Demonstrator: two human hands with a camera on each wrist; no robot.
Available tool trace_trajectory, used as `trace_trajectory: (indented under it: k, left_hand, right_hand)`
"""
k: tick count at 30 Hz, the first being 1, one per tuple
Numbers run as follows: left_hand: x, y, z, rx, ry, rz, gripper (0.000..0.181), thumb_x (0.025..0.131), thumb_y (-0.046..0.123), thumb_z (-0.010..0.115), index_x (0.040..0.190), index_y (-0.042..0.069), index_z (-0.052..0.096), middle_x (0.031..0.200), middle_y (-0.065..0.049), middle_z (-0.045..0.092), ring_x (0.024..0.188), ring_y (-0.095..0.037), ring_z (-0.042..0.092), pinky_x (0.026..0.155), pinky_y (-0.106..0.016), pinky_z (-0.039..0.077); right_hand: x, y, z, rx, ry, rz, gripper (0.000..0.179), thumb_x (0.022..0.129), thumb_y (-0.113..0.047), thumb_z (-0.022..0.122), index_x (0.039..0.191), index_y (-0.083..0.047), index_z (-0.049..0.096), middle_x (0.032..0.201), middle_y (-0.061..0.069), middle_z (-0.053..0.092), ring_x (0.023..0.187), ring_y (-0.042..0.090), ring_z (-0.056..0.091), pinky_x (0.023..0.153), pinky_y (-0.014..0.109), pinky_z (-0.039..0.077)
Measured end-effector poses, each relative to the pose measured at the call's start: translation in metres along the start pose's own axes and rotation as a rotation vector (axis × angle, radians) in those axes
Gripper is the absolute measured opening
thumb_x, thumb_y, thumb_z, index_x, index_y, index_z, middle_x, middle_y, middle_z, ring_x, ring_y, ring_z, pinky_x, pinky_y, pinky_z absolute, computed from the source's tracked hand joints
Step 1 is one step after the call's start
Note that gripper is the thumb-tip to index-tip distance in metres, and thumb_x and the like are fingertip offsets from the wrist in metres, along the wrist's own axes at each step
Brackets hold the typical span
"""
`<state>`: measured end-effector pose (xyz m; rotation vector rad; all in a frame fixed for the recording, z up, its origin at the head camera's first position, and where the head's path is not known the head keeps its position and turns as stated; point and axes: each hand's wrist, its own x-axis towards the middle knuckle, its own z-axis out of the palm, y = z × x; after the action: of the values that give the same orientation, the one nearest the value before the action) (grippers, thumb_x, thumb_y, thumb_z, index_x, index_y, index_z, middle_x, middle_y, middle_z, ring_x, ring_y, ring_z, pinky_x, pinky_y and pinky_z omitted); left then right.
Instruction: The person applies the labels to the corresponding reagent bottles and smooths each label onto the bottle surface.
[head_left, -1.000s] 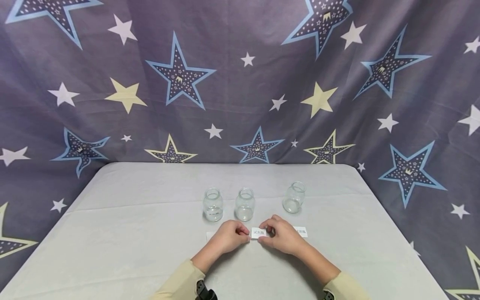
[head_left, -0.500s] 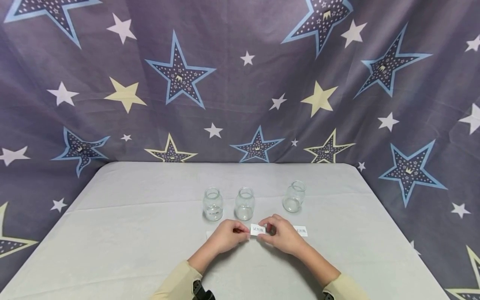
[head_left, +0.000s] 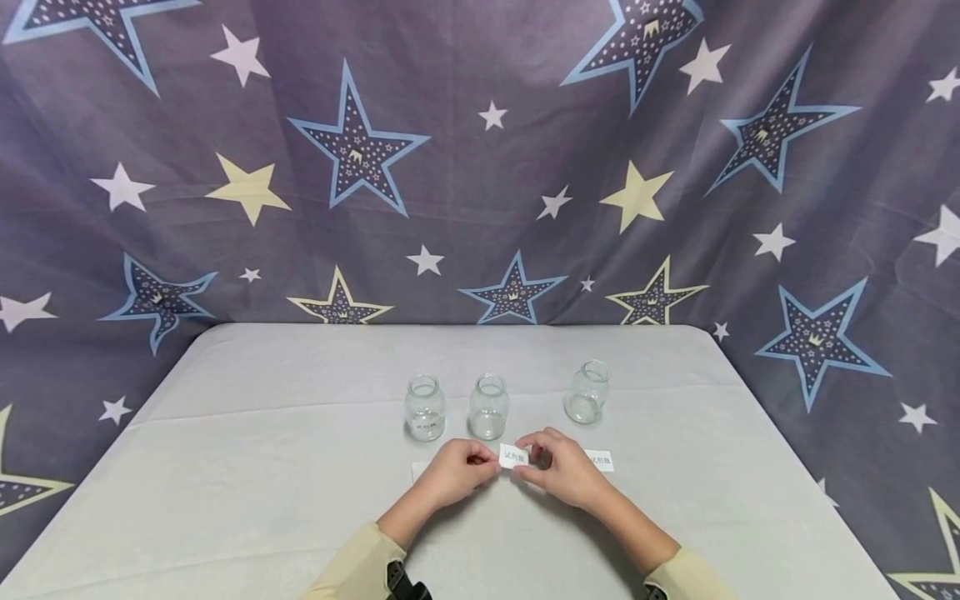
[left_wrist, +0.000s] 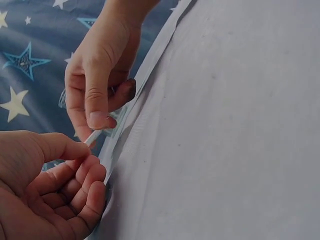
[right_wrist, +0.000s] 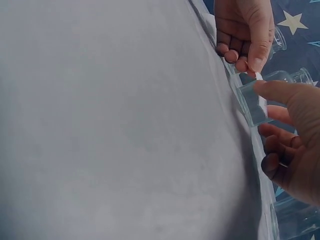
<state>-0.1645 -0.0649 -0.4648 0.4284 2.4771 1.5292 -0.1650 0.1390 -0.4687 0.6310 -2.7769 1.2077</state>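
Observation:
Between my two hands is a small white paper label (head_left: 513, 457) with dark printed characters. My left hand (head_left: 456, 472) pinches its left edge between thumb and forefinger, and my right hand (head_left: 561, 470) grips the right edge. Seen edge-on in the left wrist view, the label (left_wrist: 93, 137) is a thin white strip. Just beyond the hands stands a clear glass jar (head_left: 488, 410). To its left, another jar (head_left: 425, 408) bears a printed label low on its front. A third jar (head_left: 587, 395) stands farther right.
Another printed label (head_left: 602, 460) lies on the table behind my right hand, partly covered by it. A piece of white paper (head_left: 418, 470) shows beside my left wrist. The pale cloth-covered table (head_left: 247, 467) meets a star-patterned curtain (head_left: 450, 183) at the back.
The label has risen slightly toward the middle jar and now tilts a little, its right end lower. Both hands keep nearly the same place; the jars have not moved.

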Motion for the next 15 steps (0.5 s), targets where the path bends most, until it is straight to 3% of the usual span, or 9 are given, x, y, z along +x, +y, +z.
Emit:
trace_trajectory:
  k: [8, 15]
  left_hand:
    - [0.0010, 0.0003, 0.0017, -0.002, 0.022, -0.009, 0.013, 0.081, 0.011, 0.065, 0.084, -0.001, 0.068, 0.067, 0.000, 0.061, 0.053, -0.003, 0.050, 0.049, -0.018, 0.044]
    - [0.0015, 0.0028, 0.0038, -0.020, 0.008, -0.003, 0.013, 0.083, 0.012, 0.065, 0.086, -0.001, 0.069, 0.070, -0.001, 0.062, 0.055, -0.006, 0.050, 0.048, -0.020, 0.044]
  right_hand:
    - [-0.0015, -0.0030, 0.0002, 0.018, 0.126, -0.069, 0.023, 0.076, -0.016, 0.076, 0.097, -0.013, 0.068, 0.076, 0.000, 0.057, 0.058, -0.002, 0.042, 0.052, 0.017, 0.040]
    - [-0.0041, -0.0061, 0.0031, 0.045, 0.096, -0.062, 0.009, 0.080, -0.020, 0.074, 0.088, -0.018, 0.070, 0.077, -0.005, 0.058, 0.059, -0.001, 0.045, 0.053, 0.017, 0.042]
